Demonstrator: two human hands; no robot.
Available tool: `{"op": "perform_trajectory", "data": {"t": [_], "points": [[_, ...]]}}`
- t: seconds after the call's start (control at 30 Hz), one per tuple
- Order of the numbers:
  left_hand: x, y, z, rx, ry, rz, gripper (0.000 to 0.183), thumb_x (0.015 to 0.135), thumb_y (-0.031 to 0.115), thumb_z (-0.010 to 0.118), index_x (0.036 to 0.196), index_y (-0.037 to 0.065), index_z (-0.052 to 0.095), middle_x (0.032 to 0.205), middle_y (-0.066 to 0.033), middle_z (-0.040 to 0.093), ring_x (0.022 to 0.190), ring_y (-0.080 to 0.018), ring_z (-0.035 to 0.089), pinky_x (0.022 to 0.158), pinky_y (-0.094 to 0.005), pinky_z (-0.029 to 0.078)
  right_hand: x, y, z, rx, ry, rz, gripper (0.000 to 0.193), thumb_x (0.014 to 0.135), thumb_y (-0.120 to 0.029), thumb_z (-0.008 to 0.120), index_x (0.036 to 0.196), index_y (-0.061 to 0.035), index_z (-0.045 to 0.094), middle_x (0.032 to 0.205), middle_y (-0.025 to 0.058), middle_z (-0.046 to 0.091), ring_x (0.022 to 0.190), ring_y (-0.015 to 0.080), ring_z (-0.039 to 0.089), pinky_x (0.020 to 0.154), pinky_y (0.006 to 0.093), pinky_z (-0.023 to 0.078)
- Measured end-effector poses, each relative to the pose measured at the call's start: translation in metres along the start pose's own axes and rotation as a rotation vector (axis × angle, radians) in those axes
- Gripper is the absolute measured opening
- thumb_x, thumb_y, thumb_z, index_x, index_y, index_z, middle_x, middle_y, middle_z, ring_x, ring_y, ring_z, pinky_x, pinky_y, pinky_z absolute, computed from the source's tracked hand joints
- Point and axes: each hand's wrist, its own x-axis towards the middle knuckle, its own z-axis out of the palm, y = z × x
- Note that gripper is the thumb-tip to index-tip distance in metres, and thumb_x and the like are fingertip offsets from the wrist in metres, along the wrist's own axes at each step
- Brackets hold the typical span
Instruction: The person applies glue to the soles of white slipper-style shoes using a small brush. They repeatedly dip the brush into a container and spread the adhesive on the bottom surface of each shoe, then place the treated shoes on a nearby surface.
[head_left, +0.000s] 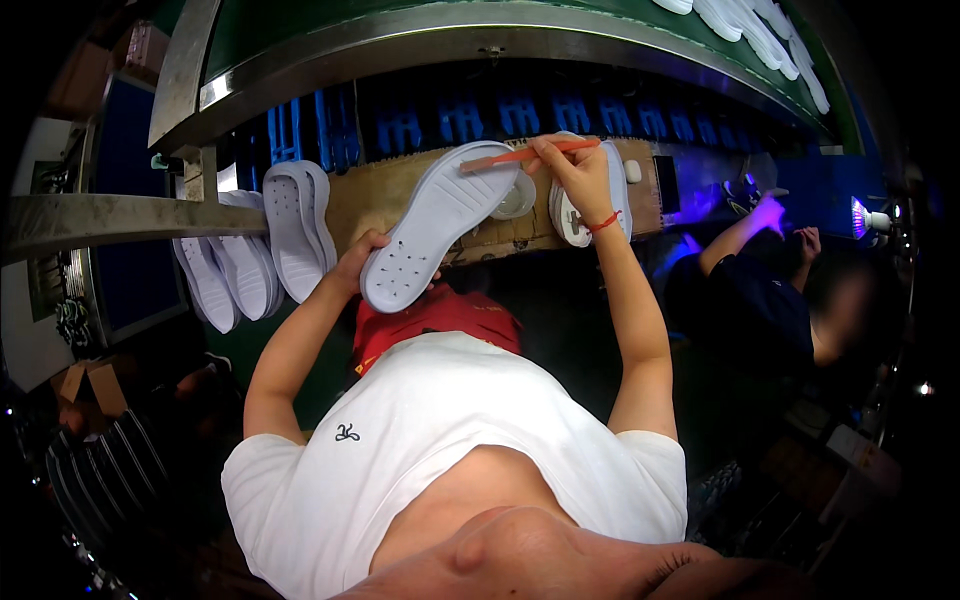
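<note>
My left hand (360,257) grips the heel end of a white shoe sole (425,225), tilted with its hollow inner face up. Small dark-looking holes dot the heel part, and a ribbed patch lies nearer the toe. Pinched in my right hand (580,182) is a brush (522,154) with an orange handle. Its bristles rest on or just over the toe part of the sole; I cannot tell which. Behind the sole stands a round whitish bowl (516,199), partly covered by it. More white soles (616,185) lie beneath my right wrist.
Several white soles (288,220) lean in a row at the left. The bench is topped with brown board (345,205). A metal-edged green conveyor (480,30) crosses above it, with blue plastic parts (460,118) underneath. A co-worker (750,300) sits at the right near a lit lamp (868,219).
</note>
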Motion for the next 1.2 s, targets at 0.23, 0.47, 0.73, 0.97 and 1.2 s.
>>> {"op": "perform_trajectory", "data": {"t": [0.23, 0.47, 0.73, 0.97, 1.2], "points": [[0.016, 0.010, 0.024, -0.049, 0.009, -0.076, 0.076, 0.080, 0.041, 0.040, 0.140, -0.004, 0.030, 0.128, -0.0298, 0.046, 0.100, -0.0387, 0.059, 0.085, -0.0480, 0.051, 0.035, -0.052, 0.028, -0.333, -0.601, -0.278, 0.017, 0.084, -0.016, 0.065, 0.093, -0.0034, 0.071, 0.081, 0.0088, 0.070, 0.075, 0.0149, 0.068, 0.071, 0.0247, 0.051], [0.023, 0.007, 0.032, -0.092, -0.092, 0.060, 0.068, 0.085, 0.039, 0.030, 0.138, -0.004, 0.035, 0.127, -0.0272, 0.049, 0.103, -0.0373, 0.059, 0.088, -0.0450, 0.051, 0.058, -0.042, -0.063, -0.515, -0.301, -0.212, 0.018, 0.086, -0.014, 0.063, 0.096, 0.0005, 0.069, 0.086, 0.0092, 0.070, 0.078, 0.0134, 0.067, 0.072, 0.0248, 0.052], [0.033, -0.006, 0.024, 0.002, 0.062, 0.192, 0.065, 0.087, 0.041, 0.034, 0.136, -0.002, 0.038, 0.122, -0.0211, 0.055, 0.105, -0.0330, 0.060, 0.090, -0.0409, 0.050, -0.026, 0.000, -0.036, -0.233, 0.102, 0.066, 0.017, 0.088, -0.014, 0.062, 0.095, -0.0004, 0.070, 0.073, 0.0038, 0.070, 0.062, 0.0048, 0.059, 0.055, 0.0197, 0.044], [0.037, 0.002, 0.021, -0.075, 0.079, 0.321, 0.051, 0.092, 0.030, 0.045, 0.134, 0.001, 0.041, 0.121, -0.0125, 0.058, 0.112, -0.0286, 0.057, 0.100, -0.0384, 0.043, -0.073, -0.012, 0.007, -0.098, -0.157, 0.043, 0.016, 0.087, -0.007, 0.062, 0.098, 0.0023, 0.069, 0.077, 0.0047, 0.069, 0.066, 0.0058, 0.058, 0.060, 0.0193, 0.045], [0.029, 0.019, 0.022, 0.268, 0.126, 0.500, 0.053, 0.074, 0.000, 0.070, 0.124, 0.002, 0.051, 0.117, -0.0086, 0.058, 0.113, -0.0230, 0.054, 0.102, -0.0352, 0.041, -0.045, -0.023, -0.007, -0.241, -0.095, -0.105, 0.015, 0.088, -0.012, 0.063, 0.093, -0.0007, 0.071, 0.074, 0.0055, 0.070, 0.059, 0.0070, 0.060, 0.052, 0.0205, 0.044]]}}
